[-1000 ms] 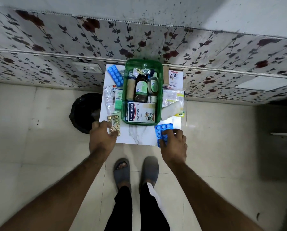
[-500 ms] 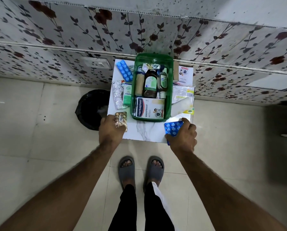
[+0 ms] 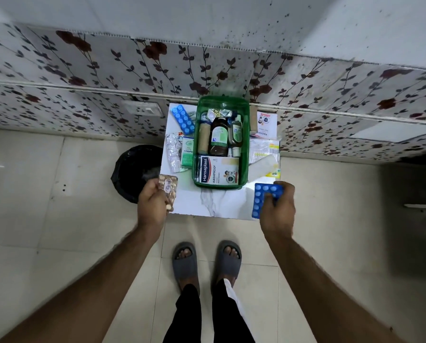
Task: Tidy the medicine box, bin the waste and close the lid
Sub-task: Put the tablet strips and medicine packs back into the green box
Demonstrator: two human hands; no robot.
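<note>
An open green medicine box (image 3: 244, 154) stands on a small white marbled table (image 3: 216, 201), packed with bottles, a bandage roll and a Hansaplast carton (image 3: 218, 173). My left hand (image 3: 152, 206) grips a gold blister strip (image 3: 168, 190) at the table's front left corner. At the front right corner, my right hand (image 3: 277, 209) holds a blue blister pack (image 3: 263, 196) just above the table. A second blue pack (image 3: 183, 119), a silver strip (image 3: 173, 152) and a green carton (image 3: 187, 154) lie left of the box.
A black-lined waste bin (image 3: 135, 169) sits on the floor left of the table. A white carton (image 3: 266, 125), a leaflet and a white tube (image 3: 263, 164) lie right of the box. The flowered wall is directly behind. My sandalled feet stand before the table.
Both hands have lifted their blister strips off the table's front edge, the left drawing outward to the left and the right outward to the right. The camera has shifted closer.
</note>
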